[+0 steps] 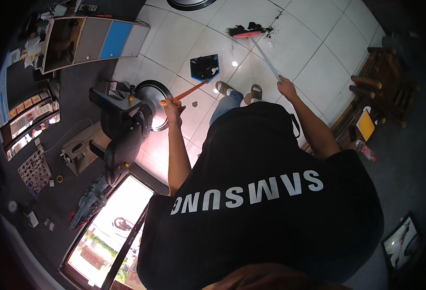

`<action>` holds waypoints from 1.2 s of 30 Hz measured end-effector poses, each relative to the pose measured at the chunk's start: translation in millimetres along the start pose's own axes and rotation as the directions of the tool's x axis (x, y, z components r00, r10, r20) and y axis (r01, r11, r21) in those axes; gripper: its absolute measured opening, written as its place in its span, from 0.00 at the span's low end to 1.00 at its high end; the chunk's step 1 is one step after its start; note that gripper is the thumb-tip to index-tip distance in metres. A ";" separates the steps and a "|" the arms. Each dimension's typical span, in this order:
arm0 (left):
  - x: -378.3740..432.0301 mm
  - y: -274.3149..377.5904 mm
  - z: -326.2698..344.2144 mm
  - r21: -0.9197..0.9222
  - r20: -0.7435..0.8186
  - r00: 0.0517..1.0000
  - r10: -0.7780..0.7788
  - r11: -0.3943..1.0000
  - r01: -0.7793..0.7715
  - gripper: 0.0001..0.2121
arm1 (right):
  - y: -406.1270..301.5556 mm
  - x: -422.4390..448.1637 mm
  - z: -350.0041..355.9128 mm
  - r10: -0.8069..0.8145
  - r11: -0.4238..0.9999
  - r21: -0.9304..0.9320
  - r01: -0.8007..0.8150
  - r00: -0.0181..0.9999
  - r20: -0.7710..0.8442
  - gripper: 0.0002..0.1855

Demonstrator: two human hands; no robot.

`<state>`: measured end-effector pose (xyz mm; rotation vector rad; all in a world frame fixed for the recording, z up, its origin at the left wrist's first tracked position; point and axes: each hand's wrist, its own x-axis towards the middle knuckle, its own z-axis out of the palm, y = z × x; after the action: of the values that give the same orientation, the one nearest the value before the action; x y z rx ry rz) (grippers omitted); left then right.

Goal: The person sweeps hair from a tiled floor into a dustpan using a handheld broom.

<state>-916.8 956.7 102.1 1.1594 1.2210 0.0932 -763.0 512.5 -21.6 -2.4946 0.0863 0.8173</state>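
My left hand (173,110) grips the orange handle (191,90) of a long-handled dustpan. Its blue-edged pan (204,67) rests on the white tiles in front of my feet, with dark hair clippings and a few pale scraps inside. In my right hand (287,88) is the pale stick (265,55) of a broom. The red broom head (247,34) lies against the floor farther out, beyond the pan and to its right. Dark hair clippings (254,26) are heaped along the bristles and scattered just right of them.
A black barber chair (125,123) on a round metal base (155,105) stands close to my left arm. Another round base (192,3) shows at the top edge. Cabinets (115,40) line the left wall; a bamboo bench (365,85) is at right. A small dark tuft (195,104) lies near the chair.
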 end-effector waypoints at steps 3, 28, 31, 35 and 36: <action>-1.2 -1.6 -9.9 -0.065 -0.018 0.999 -0.042 0.997 0.041 0.13 | 17.9 -27.7 -11.8 -0.070 0.993 -0.095 0.069 0.998 -0.008 0.25; -41.0 95.7 -82.9 -0.221 -0.299 0.949 0.095 0.961 -0.165 0.13 | -299.2 105.2 94.4 -0.432 0.474 -0.494 0.729 0.682 0.591 0.17; -48.1 112.9 -65.3 -0.210 -0.336 0.936 0.101 0.961 -0.179 0.13 | -307.1 108.2 134.8 -0.427 0.430 -0.552 0.715 0.699 0.573 0.12; -43.9 123.6 -39.5 -0.216 -0.387 0.920 0.059 0.964 -0.152 0.13 | -274.5 146.2 116.4 -0.367 0.374 -0.602 0.705 0.709 0.602 0.15; -41.9 123.5 -35.2 -0.225 -0.405 0.913 0.040 0.964 -0.142 0.13 | -257.9 160.4 100.1 -0.372 0.388 -0.614 0.687 0.727 0.577 0.15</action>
<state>-899.1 1011.6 224.3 1.0011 1.4619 0.5644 -631.0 800.4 -66.1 -2.7518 -1.5189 1.1353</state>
